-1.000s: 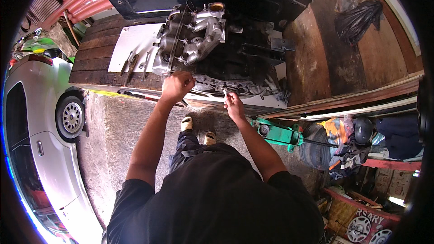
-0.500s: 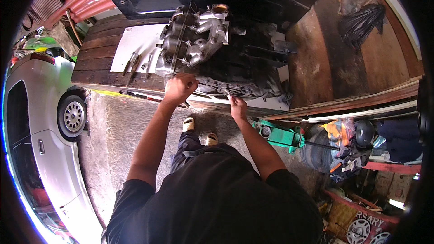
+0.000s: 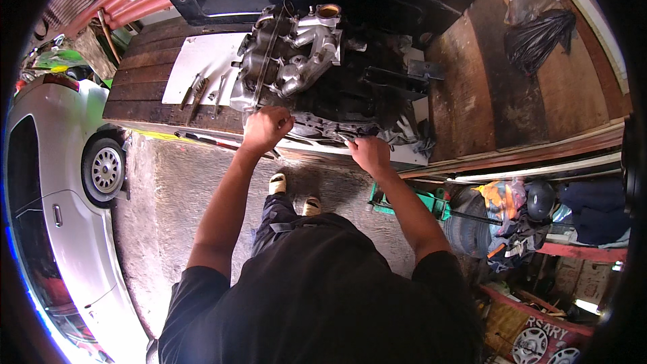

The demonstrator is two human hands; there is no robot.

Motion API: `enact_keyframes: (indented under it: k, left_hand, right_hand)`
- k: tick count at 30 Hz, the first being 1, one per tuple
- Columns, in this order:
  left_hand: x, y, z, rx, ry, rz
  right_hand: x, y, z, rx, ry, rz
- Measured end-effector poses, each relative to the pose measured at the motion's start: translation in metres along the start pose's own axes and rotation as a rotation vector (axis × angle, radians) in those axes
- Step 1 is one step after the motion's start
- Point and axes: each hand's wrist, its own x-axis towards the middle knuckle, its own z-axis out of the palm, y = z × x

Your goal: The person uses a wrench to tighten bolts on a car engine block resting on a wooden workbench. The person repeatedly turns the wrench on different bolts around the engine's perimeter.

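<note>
A dark, greasy engine point(image 3: 330, 104) lies on the bench, with a silver intake manifold point(image 3: 310, 71) and a ribbed metal cover point(image 3: 259, 67) on its left part. At the engine's near left corner, my left hand point(image 3: 267, 129) is closed, its fingers curled against the near edge; what they hold is hidden. Farther right along this edge, my right hand point(image 3: 371, 155) is closed too. A small metallic piece shows at its fingertips, too small to name. A grey rag point(image 3: 408, 136) lies right of that hand.
On a white board point(image 3: 202, 57) left of the engine lie a wrench point(image 3: 219, 87) and other hand tools. The wooden bench point(image 3: 138, 87) ends before my body. Below right stands a green floor jack point(image 3: 431, 203) beside a tire point(image 3: 465, 226). A silver car point(image 3: 74, 209) is parked at left.
My right hand has shifted right along the engine's near edge and turned, with its back more upward. The left hand stays at the corner. The view has tilted slightly.
</note>
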Motion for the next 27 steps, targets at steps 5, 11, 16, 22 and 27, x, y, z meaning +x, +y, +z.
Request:
enact_keyframes:
  k: [5, 11, 16, 22, 27]
  left_hand:
    - [-0.001, -0.001, -0.001, -0.035, -0.024, -0.048]
    - [0.000, 0.001, -0.001, -0.073, -0.038, -0.104]
    - [-0.001, -0.005, 0.003, -0.036, -0.017, -0.073]
    - [-0.001, -0.002, 0.001, -0.063, 0.012, -0.043]
    - [0.001, 0.003, -0.004, -0.001, -0.012, -0.038]
  right_hand:
    - [0.024, -0.022, -0.038, -0.094, -0.084, -0.195]
    - [0.033, -0.045, -0.052, -0.252, -0.216, -0.213]
    - [0.016, -0.043, -0.064, -0.041, -0.183, -0.101]
    - [-0.013, 0.007, 0.014, 0.665, -0.096, 0.180]
    - [-0.030, 0.001, 0.066, 0.999, -0.069, 0.349]
